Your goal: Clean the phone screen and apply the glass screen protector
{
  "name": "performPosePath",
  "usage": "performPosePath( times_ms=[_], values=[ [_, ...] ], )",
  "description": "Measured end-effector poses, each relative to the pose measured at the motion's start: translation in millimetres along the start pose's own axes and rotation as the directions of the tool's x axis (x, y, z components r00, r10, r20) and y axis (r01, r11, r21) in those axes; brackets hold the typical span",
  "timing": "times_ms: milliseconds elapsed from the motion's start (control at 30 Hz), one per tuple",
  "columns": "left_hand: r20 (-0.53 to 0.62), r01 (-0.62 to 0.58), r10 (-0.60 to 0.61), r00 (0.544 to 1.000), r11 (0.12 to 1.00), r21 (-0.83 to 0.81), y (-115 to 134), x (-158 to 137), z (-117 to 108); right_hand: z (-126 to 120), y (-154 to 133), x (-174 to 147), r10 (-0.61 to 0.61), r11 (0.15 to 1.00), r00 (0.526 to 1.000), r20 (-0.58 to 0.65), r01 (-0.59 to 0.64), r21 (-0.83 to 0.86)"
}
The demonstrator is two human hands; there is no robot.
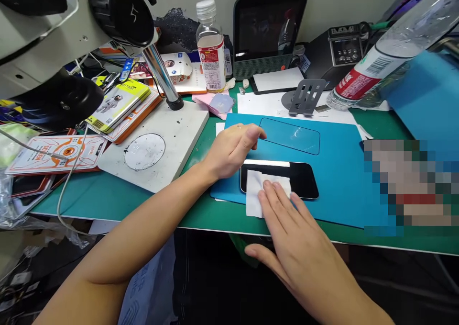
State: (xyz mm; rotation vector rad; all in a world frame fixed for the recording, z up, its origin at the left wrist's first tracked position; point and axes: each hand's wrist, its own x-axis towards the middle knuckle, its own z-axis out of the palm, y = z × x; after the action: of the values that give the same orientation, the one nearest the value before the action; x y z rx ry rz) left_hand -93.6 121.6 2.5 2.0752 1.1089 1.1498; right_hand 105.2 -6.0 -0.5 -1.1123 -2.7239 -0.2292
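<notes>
A dark-screened phone (304,181) lies face up on a blue mat (340,172). Part of its screen is covered by a folded white wipe (255,198), which hangs over the near edge. My right hand (294,239) lies with fingers outstretched on the wipe, thumb apart. My left hand (234,150) is curled by the phone's far left corner; its fingers are mostly turned out of sight, so anything in them is hidden. Along the phone's far edge runs a white strip (268,163). Just beyond it lies a clear, dark-edged glass sheet (290,136).
A microscope (122,14) overhangs the left side, its pale base (179,138) beside boxed parts (122,102). At the back stand a drink bottle (211,52), a dark-screened device (268,28) and a grey phone stand (306,97). A large bottle (373,71) leans at right, behind a blurred patch.
</notes>
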Motion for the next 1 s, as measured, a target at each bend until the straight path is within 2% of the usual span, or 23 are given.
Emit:
performPosePath(
  times_ms=[133,200,300,433,600,700,833,900,1000],
  values=[
    [0.049,0.04,-0.039,0.998,0.999,-0.019,-1.2,-1.6,2.1,9.4,-17.0,20.6,0.076,0.996,0.997,-0.015,-0.075,0.048],
    [0.055,0.065,-0.063,0.996,0.997,-0.04,-2.3,-2.0,2.7,10.5,-14.4,19.0,0.059,0.997,0.998,-0.015,-0.058,0.06],
    [0.056,0.083,-0.081,0.995,0.995,-0.047,-2.4,-2.1,2.4,6.0,5.3,-2.0,0.029,0.999,1.0,0.008,-0.03,0.039],
    [0.095,0.069,-0.068,0.993,0.998,-0.011,0.2,-2.3,1.5,-0.1,37.8,-36.5,0.066,0.997,0.998,0.009,-0.065,-0.039],
    [0.131,0.076,-0.073,0.989,0.997,-0.018,0.9,-2.8,0.8,1.2,53.9,-50.8,0.09,0.996,0.996,0.016,-0.09,-0.002],
    [0.11,0.076,-0.075,0.991,0.997,0.0,0.2,-2.4,0.5,0.3,60.9,-51.2,0.095,0.994,0.995,0.005,-0.095,0.049],
    [0.034,0.064,-0.065,0.997,0.997,0.047,0.5,-1.0,0.8,-4.8,69.2,-48.2,0.039,0.997,0.999,-0.035,-0.037,0.07],
    [0.023,0.061,-0.062,0.998,0.997,0.049,1.4,-0.4,1.1,-6.9,64.2,-39.9,0.008,0.998,0.999,-0.053,-0.005,0.062],
    [0.036,0.043,-0.045,0.998,0.997,0.06,2.8,-0.2,1.7,-5.3,41.7,-14.5,-0.021,0.997,0.999,-0.045,0.024,0.075]
  ],
)
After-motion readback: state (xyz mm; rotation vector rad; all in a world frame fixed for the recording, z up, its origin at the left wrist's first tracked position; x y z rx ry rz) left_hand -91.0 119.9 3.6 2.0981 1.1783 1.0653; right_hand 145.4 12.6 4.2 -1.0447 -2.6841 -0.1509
